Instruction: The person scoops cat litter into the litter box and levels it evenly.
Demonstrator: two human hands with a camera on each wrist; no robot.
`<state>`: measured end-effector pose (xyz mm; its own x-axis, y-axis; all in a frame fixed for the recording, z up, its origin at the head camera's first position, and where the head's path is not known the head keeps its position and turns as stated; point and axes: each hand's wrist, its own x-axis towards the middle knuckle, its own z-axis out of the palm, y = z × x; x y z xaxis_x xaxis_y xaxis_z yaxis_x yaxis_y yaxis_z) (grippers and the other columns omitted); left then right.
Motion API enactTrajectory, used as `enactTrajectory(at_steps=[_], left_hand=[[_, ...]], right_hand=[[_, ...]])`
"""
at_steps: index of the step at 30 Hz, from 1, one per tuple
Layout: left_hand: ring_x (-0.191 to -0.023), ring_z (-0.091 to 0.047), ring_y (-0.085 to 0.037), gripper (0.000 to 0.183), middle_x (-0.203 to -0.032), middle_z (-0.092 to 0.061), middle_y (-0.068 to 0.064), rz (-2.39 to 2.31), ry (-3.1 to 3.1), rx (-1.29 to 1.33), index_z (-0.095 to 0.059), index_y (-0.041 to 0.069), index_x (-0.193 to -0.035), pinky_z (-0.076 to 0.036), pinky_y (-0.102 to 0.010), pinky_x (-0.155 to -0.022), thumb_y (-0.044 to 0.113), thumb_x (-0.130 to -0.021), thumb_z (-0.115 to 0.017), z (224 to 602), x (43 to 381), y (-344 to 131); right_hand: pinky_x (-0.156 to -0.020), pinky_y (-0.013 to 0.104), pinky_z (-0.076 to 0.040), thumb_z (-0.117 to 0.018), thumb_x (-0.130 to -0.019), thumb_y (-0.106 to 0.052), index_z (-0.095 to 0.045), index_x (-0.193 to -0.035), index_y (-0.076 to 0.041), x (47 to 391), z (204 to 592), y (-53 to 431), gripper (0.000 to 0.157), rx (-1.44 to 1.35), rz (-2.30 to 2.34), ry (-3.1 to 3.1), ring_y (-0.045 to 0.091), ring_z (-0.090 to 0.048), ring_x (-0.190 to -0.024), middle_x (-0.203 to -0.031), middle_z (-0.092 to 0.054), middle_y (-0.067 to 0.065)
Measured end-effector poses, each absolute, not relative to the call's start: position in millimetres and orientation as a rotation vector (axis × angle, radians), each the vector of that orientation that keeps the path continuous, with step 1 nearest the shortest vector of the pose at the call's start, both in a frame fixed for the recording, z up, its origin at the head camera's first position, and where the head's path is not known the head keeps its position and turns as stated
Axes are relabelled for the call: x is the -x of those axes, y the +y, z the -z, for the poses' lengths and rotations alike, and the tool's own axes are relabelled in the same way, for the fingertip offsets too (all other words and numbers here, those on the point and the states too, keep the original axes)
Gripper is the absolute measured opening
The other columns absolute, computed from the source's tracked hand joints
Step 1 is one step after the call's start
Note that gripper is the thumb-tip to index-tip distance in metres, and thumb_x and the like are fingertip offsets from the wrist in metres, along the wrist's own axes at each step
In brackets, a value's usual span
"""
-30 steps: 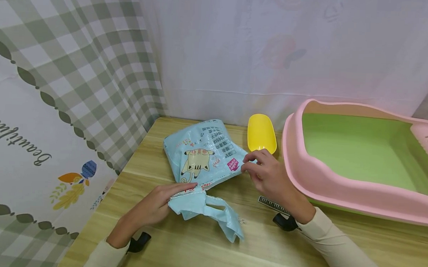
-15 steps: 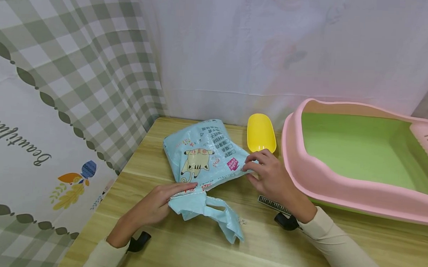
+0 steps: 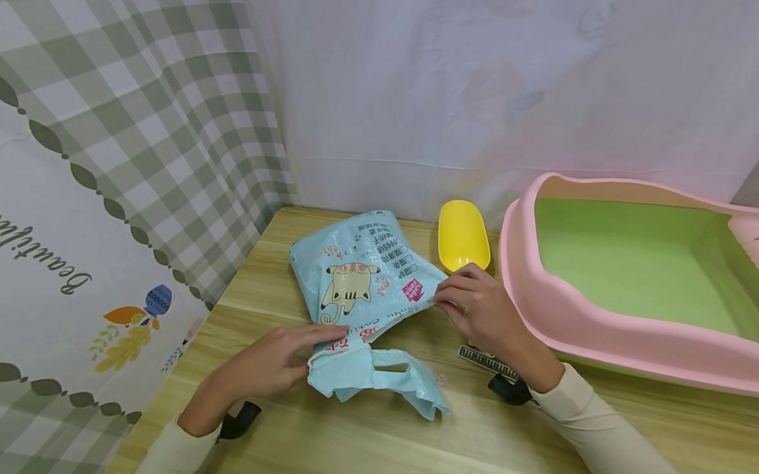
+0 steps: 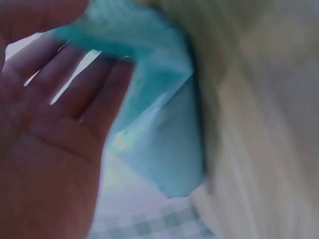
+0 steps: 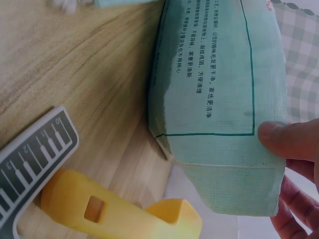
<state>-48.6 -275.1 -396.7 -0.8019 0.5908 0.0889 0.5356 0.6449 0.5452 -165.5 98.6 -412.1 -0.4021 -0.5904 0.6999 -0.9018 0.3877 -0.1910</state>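
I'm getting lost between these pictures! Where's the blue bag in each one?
Head view: the blue bag lies near the middle, left of the yellow scoop.
Left wrist view: blue bag, blurred, from the top edge down through the middle.
Right wrist view: blue bag right of centre, reaching the top edge.
Shared landmark: checked cloth, left, bottom and upper right respectively.

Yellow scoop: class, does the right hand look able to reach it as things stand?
Probably yes: the yellow scoop lies close by and nothing visible blocks it, though the right hand would likely have to release the blue bag first.
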Motion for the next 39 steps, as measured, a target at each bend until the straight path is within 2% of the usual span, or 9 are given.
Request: enactTrajectory(at_steps=[2,4,8,11,13,18,24,32,39], left_hand=[[-0.138,-0.063,-0.025,0.072,-0.155,-0.064,-0.004,-0.828,2.735,-0.955,-0.064,0.009,-0.154,-0.054,-0.044,-0.110,-0.021,-0.089,-0.062,389,52,-276],[-0.117,-0.071,-0.017,0.064,-0.149,-0.069,-0.003,-0.816,2.741,-0.960,-0.068,0.008,-0.150,-0.058,-0.036,-0.099,-0.019,-0.093,-0.060,382,57,-274],[-0.102,-0.071,-0.013,0.039,-0.137,-0.075,-0.003,-0.791,2.829,-1.028,-0.075,0.006,-0.137,-0.060,-0.035,-0.088,-0.007,-0.101,-0.066,366,67,-259],[-0.120,-0.073,-0.019,0.030,-0.135,-0.076,-0.005,-0.674,2.885,-1.143,-0.078,0.008,-0.131,-0.061,-0.042,-0.096,0.002,-0.103,-0.071,357,72,-242],[-0.122,-0.074,-0.023,0.027,-0.133,-0.076,-0.006,-0.592,2.895,-1.206,-0.080,0.010,-0.130,-0.061,-0.044,-0.097,0.006,-0.103,-0.074,352,75,-230],[-0.116,-0.075,-0.024,0.024,-0.127,-0.078,-0.006,-0.412,2.937,-1.306,-0.082,0.015,-0.126,-0.061,-0.042,-0.096,0.016,-0.103,-0.080,348,79,-205],[-0.106,-0.076,-0.020,0.027,-0.117,-0.080,-0.003,-0.300,2.953,-1.373,-0.082,0.013,-0.122,-0.062,-0.036,-0.092,0.019,-0.097,-0.088,349,83,-189],[-0.091,-0.076,-0.019,0.022,-0.105,-0.078,-0.002,-0.172,3.031,-1.322,-0.082,0.012,-0.114,-0.063,-0.035,-0.077,0.002,-0.094,-0.085,356,83,-183],[-0.090,-0.076,-0.019,0.005,-0.105,-0.078,-0.003,-0.025,3.049,-1.296,-0.082,0.010,-0.102,-0.063,-0.035,-0.077,0.010,-0.097,-0.081,360,84,-177]], right_hand=[[-0.081,0.044,-0.057,-0.094,-0.078,0.003,-0.084,-0.092,-0.005,165,412,99,0.019,-1.271,-0.768,-2.123,0.030,-0.065,-0.093,-0.096,-0.081,0.005],[-0.081,0.043,-0.056,-0.095,-0.079,0.003,-0.085,-0.093,-0.005,165,411,98,0.019,-1.265,-0.762,-2.129,0.029,-0.065,-0.093,-0.096,-0.081,0.004],[-0.081,0.043,-0.056,-0.096,-0.079,0.001,-0.085,-0.093,-0.006,165,411,98,0.019,-1.260,-0.751,-2.131,0.029,-0.065,-0.092,-0.096,-0.081,0.005],[-0.081,0.043,-0.056,-0.096,-0.078,0.001,-0.085,-0.093,-0.006,165,411,98,0.020,-1.253,-0.749,-2.132,0.029,-0.065,-0.093,-0.096,-0.081,0.005],[-0.080,0.042,-0.056,-0.096,-0.078,0.002,-0.085,-0.093,-0.005,165,411,98,0.020,-1.249,-0.752,-2.134,0.029,-0.065,-0.092,-0.096,-0.081,0.005],[-0.079,0.042,-0.056,-0.096,-0.078,0.002,-0.085,-0.094,-0.005,165,410,97,0.020,-1.245,-0.759,-2.146,0.028,-0.065,-0.092,-0.097,-0.081,0.005],[-0.079,0.042,-0.057,-0.097,-0.077,0.002,-0.085,-0.094,-0.005,164,410,97,0.021,-1.238,-0.747,-2.158,0.028,-0.065,-0.092,-0.097,-0.081,0.005],[-0.078,0.042,-0.056,-0.097,-0.076,0.003,-0.085,-0.094,-0.005,165,411,97,0.022,-1.251,-0.757,-2.150,0.028,-0.065,-0.091,-0.097,-0.081,0.005],[-0.079,0.042,-0.057,-0.096,-0.076,0.002,-0.086,-0.095,-0.005,164,409,98,0.023,-1.260,-0.751,-2.161,0.028,-0.065,-0.092,-0.097,-0.081,0.005]])
